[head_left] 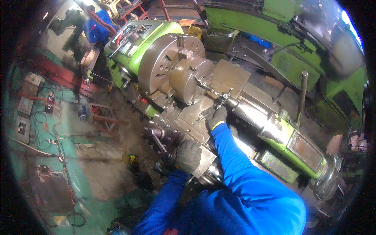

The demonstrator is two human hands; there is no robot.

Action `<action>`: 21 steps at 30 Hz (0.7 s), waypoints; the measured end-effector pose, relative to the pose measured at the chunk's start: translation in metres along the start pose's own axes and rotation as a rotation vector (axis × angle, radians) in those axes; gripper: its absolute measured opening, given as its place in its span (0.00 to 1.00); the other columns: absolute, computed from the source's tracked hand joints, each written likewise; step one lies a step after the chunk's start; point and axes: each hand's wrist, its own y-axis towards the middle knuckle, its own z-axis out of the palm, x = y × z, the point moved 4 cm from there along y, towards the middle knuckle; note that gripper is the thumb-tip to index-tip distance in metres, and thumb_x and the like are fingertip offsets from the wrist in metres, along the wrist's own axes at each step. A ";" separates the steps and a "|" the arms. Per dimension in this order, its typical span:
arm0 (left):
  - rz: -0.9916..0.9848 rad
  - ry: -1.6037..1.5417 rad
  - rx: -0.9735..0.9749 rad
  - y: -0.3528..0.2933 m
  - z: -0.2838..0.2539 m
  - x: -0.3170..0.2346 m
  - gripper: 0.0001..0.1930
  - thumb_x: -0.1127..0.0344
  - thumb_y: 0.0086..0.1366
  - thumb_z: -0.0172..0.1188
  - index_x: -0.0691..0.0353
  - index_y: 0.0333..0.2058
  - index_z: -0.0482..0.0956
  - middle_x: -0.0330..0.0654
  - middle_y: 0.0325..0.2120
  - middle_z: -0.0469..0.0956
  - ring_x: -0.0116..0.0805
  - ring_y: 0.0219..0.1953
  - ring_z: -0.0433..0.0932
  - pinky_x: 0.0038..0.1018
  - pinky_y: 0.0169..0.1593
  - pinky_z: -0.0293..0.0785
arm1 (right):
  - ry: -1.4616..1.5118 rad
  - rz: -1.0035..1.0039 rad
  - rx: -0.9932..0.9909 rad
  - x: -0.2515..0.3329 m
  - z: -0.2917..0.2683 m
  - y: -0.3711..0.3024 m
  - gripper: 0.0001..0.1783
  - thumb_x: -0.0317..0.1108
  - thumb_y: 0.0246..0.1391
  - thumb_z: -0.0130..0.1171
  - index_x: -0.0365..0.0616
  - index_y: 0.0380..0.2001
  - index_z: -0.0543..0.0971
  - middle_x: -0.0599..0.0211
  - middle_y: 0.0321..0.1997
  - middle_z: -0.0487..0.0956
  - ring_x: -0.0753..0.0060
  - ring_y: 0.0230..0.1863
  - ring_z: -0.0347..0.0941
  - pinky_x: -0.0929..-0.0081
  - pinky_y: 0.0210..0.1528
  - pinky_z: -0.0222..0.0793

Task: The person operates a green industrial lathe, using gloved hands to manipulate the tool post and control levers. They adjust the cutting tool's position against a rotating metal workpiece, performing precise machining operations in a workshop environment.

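Observation:
My left hand [188, 156], in a dark grey glove, lies on the lathe's slide [205, 159], beside a metal crank lever [158, 141] with a dark knob. Its fingertips are hidden, so its grip cannot be made out. My right hand [217, 116], gloved with a yellow cuff, is closed just below the drill chuck [227, 98]; what its fingers hold is unclear. A drill bit [209, 89] points from that chuck toward the round metal workpiece [188, 80]. The workpiece is mounted on the large slotted faceplate [156, 64].
The green tailstock [291, 147] extends to the lower right, with an upright metal lever [303, 92]. A flat plate [230, 77] lies behind the drill. Another green machine [297, 70] stands at the back. Cables and boxes [25, 105] lie on the left floor. A person in blue [98, 27] is at the upper left.

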 end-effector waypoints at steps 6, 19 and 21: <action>0.037 0.083 -0.016 -0.003 0.005 0.003 0.14 0.61 0.64 0.64 0.58 0.47 0.83 0.45 0.45 0.81 0.50 0.51 0.78 0.47 0.58 0.73 | -0.103 -0.027 0.144 -0.002 -0.010 0.011 0.04 0.20 0.60 0.53 0.42 0.34 0.73 0.63 0.28 0.75 0.63 0.29 0.74 0.62 0.29 0.72; 0.042 0.136 -0.006 -0.008 0.022 0.013 0.15 0.59 0.64 0.63 0.57 0.47 0.82 0.45 0.46 0.82 0.49 0.54 0.78 0.47 0.60 0.71 | -0.046 0.054 -0.007 0.011 0.013 -0.045 0.13 0.48 0.67 0.53 0.52 0.33 0.74 0.66 0.24 0.70 0.57 0.27 0.69 0.50 0.40 0.76; 0.031 0.111 0.016 -0.006 0.018 0.011 0.14 0.59 0.64 0.63 0.57 0.47 0.83 0.45 0.46 0.82 0.49 0.54 0.78 0.47 0.60 0.71 | -0.096 0.044 0.054 0.009 0.008 -0.037 0.14 0.49 0.67 0.52 0.52 0.36 0.74 0.63 0.26 0.71 0.55 0.30 0.70 0.47 0.43 0.77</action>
